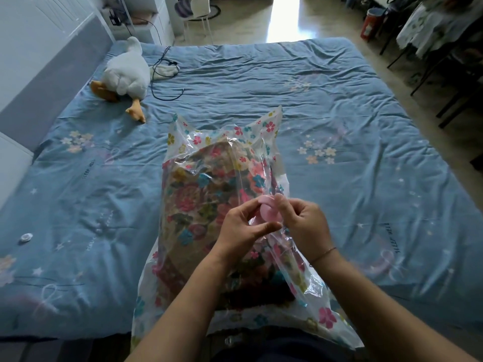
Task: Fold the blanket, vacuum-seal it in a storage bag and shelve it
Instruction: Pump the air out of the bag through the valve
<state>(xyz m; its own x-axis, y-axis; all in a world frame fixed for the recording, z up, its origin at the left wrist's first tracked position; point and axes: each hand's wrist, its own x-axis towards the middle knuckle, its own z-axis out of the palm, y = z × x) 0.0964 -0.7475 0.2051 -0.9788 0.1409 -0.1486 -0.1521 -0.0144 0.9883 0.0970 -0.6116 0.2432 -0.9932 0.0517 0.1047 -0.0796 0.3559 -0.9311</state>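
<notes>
- Now the blanket (206, 205) sits folded inside the bag (271, 126), laid flat on the bed (339, 100) close to me.
- My left hand (243, 228) and right hand (304, 226) both pinch the pink valve (269, 211), probably steadying it from two sides to work its cap.

Bag (271, 126) on the bed (339, 100), blanket (193, 194) inside.
The bag lies at the bed's near middle, running away from the person. On its top, toward the right, sits the valve (269, 211), pinched between the left hand (240, 228) and the right hand (305, 223). A goose (128, 74) lies far left, a cap (25, 237) near left.
</notes>
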